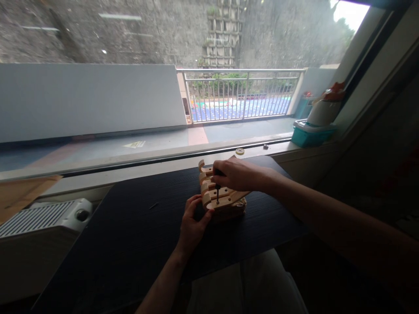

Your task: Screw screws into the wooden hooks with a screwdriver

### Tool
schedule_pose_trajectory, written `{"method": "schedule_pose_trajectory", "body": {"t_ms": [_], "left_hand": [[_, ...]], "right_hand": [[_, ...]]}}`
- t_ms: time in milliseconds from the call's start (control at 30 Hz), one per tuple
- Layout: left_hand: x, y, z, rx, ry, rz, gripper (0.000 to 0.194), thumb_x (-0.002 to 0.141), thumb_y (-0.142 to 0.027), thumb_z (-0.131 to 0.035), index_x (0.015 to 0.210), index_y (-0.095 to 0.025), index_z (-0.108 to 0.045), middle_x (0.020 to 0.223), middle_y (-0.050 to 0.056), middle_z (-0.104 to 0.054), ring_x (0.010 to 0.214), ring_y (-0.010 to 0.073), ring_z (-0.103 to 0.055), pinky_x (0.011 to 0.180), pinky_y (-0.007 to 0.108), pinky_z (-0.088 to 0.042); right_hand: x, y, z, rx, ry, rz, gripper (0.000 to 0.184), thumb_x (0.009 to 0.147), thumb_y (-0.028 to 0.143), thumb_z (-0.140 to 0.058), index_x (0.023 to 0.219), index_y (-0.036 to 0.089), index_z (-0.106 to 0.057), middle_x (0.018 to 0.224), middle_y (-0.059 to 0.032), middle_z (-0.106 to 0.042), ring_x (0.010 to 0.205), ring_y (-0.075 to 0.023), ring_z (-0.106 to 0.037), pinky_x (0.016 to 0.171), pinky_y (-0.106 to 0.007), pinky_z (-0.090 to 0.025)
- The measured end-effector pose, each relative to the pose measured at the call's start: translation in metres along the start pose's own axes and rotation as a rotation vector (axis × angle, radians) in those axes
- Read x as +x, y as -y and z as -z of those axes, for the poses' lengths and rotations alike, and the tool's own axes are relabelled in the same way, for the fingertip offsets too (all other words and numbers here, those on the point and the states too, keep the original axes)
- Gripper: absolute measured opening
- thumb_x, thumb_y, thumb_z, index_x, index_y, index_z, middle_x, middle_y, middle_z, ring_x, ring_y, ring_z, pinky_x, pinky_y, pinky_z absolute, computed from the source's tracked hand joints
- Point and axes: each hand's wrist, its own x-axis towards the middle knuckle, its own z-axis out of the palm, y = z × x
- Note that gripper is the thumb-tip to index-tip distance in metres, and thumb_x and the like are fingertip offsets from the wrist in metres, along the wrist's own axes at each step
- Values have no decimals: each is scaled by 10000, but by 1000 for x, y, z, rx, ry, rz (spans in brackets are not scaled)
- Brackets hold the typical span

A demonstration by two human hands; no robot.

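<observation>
On the dark table lies a light wooden slatted piece [225, 198] with several strips that curl up like hooks at their left ends and have dark holes along them. My right hand [237, 173] is closed round the dark handle of a screwdriver [218, 194], held upright. Its tip meets the nearest strip close to the curled end. My left hand [194, 220] grips that curled end from the left, thumb in front and fingers behind. A brownish block [240, 208] shows beneath the strips, partly in shadow.
A small thin dark object [153, 205] lies on the black tabletop [131, 235] to the left. Along the windowsill are a roll of tape [240, 151], a small grey item [266, 146] and a teal box [310, 133]. A white radiator [49, 216] stands at the left.
</observation>
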Motion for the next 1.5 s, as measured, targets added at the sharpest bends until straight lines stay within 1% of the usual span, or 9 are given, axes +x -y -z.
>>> {"method": "schedule_pose_trajectory", "body": {"t_ms": [100,233,400,633,867,1033,1267,1400,1500], "left_hand": [[0,2,0,-8,5,4,316,748,-314,-658,1026,-195,-564,1179,70,-498,1102,239,-521,983,416,-410],[0,3,0,-26,8,9,319,750,-312,-658,1032,-196,-562,1184,72,-494,1106,240,-519,982,419,-411],[0,3,0,-30,4,-3,316,746,-301,-662,1027,-198,-560,1175,69,-494,1104,240,-518,983,420,-410],[-1,4,0,-22,5,-1,305,752,-309,-655,1023,-202,-564,1177,68,-493,1103,239,-520,981,415,-412],[-1,1,1,-16,9,13,312,750,-316,-655,1025,-198,-565,1179,74,-498,1106,246,-525,967,415,-425],[-1,2,1,-12,6,5,316,744,-309,-657,1027,-202,-564,1179,70,-501,1098,243,-533,953,408,-437],[-1,1,0,-12,-2,18,315,737,-314,-663,1018,-202,-575,1176,67,-511,1081,237,-546,925,385,-459],[0,1,0,-16,0,29,317,739,-315,-662,1023,-202,-575,1179,70,-513,1083,235,-545,926,384,-459],[0,0,0,-27,-1,32,317,735,-314,-666,1016,-198,-576,1175,71,-513,1088,237,-540,928,385,-457]], "right_hand": [[1,2,2,-16,12,-20,274,866,346,-425,952,152,-599,811,-84,-658,689,-155,-560,542,-237,-300],[0,3,9,-35,33,26,271,841,360,-447,974,181,-601,813,-57,-657,657,-146,-536,529,-242,-283],[-2,4,8,-47,44,80,203,840,291,-440,910,169,-586,782,-49,-650,632,-132,-521,525,-245,-270],[0,2,0,-69,-7,43,245,867,314,-420,938,143,-579,777,-84,-654,646,-154,-556,526,-245,-284],[-3,4,10,-47,71,65,258,848,347,-449,977,181,-599,825,-58,-666,662,-142,-541,527,-243,-272],[-3,3,7,-37,68,78,210,842,281,-449,930,165,-601,813,-61,-664,655,-138,-545,527,-235,-290],[1,4,5,-85,44,27,267,862,318,-434,952,132,-604,839,-100,-671,693,-162,-577,531,-249,-286],[1,7,12,-79,72,66,281,847,359,-439,926,169,-631,826,-71,-671,665,-151,-549,524,-257,-265],[0,6,15,-51,86,86,254,842,320,-433,910,188,-638,807,-51,-666,635,-131,-519,524,-253,-259]]}}
